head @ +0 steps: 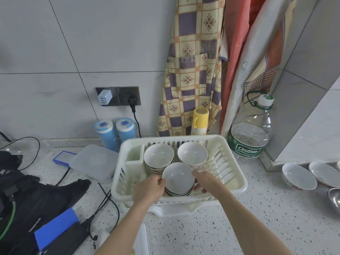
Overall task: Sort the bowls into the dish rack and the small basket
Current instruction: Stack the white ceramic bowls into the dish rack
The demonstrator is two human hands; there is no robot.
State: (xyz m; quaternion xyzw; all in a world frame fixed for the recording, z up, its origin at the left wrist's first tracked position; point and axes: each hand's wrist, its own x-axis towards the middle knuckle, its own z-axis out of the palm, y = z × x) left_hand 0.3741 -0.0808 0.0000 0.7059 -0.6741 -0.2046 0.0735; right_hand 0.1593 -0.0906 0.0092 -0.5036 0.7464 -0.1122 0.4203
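A white plastic dish rack (pixel 235 173) stands on the speckled counter. Inside it are three stacks of white bowls: one at the back left (pixel 158 155), one at the back right (pixel 192 153) and a front stack (pixel 178 178). My left hand (pixel 149 188) grips the left side of the front stack, thumb on the top bowl's rim. My right hand (pixel 207 181) holds the stack's right side, fingers curled under it. Two more white bowls (pixel 299 176) (pixel 323 173) lie on the counter at the far right. No small basket is in view.
A large water bottle (pixel 250 133) stands behind the rack on the right, a yellow spray can (pixel 199 121) and two blue canisters (pixel 115 132) behind it. A clear plastic lid (pixel 93 161), black bag, cables and a metal ladle (pixel 334 198) lie around.
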